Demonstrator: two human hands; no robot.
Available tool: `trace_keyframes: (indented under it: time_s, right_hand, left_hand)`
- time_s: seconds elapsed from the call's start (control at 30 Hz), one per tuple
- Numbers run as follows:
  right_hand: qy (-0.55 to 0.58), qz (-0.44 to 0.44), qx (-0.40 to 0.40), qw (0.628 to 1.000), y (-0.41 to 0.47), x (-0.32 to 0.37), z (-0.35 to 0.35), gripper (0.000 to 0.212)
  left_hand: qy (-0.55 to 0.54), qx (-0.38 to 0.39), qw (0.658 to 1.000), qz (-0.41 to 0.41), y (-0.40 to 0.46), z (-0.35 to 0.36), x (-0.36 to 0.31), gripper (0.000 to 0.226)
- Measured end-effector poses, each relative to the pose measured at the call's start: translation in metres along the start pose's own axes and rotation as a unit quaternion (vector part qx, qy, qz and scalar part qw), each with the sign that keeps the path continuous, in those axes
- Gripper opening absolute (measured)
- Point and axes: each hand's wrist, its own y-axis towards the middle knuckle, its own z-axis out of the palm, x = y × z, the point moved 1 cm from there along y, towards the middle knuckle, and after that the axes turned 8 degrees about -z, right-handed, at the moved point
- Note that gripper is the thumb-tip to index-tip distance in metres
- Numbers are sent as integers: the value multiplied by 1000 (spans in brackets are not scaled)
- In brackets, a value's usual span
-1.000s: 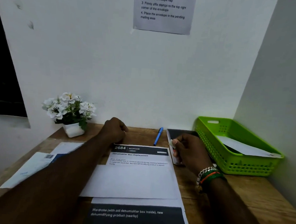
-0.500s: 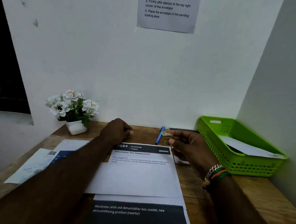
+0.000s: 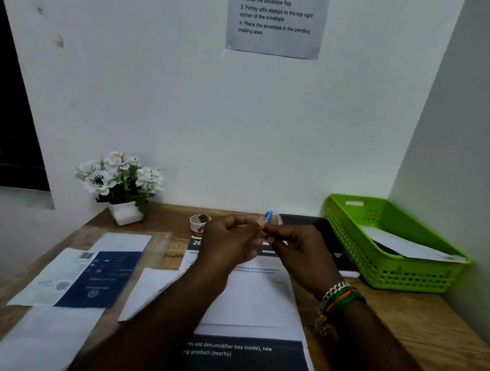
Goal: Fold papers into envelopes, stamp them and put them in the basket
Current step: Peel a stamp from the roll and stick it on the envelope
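Both hands, left hand [image 3: 229, 241] and right hand [image 3: 297, 250], meet mid-frame over the wooden table [image 3: 401, 321], fingertips pinching something tiny, can't tell what. The folded paper [image 3: 249, 296] lies under them. Green basket [image 3: 387, 266] sits at right by the white wall [image 3: 213, 112], an envelope [image 3: 405, 246] inside.

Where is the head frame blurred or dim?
Head view: motion blur smears the left forearm and both hands; light is dim and even, no glare; wide-angle bending at the edges; wall notice and green basket stay sharp.
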Motion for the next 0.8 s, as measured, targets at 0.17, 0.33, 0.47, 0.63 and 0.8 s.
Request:
trace_keyframes:
  time_s: [0.17, 0.33, 0.47, 0.63, 0.8]
  right_hand:
    - [46, 15, 9, 999, 2, -4, 4, 31]
    - [180, 126, -21, 975, 1, -3, 4, 26]
    - [195, 124, -52, 972, 1, 0, 2, 17]
    - [185, 100, -73, 975, 4, 0, 0, 29]
    - [166, 106, -58, 979, 4, -2, -1, 12]
  left_hand:
    - [-31, -18, 999, 22, 9, -10, 8, 16]
    - [20, -27, 996, 82, 12, -18, 5, 27]
    - [63, -21, 991, 114, 10, -17, 3, 31]
    - [134, -26, 981, 141, 10, -13, 4, 32]
    - [193, -8, 967, 165, 9, -14, 4, 23]
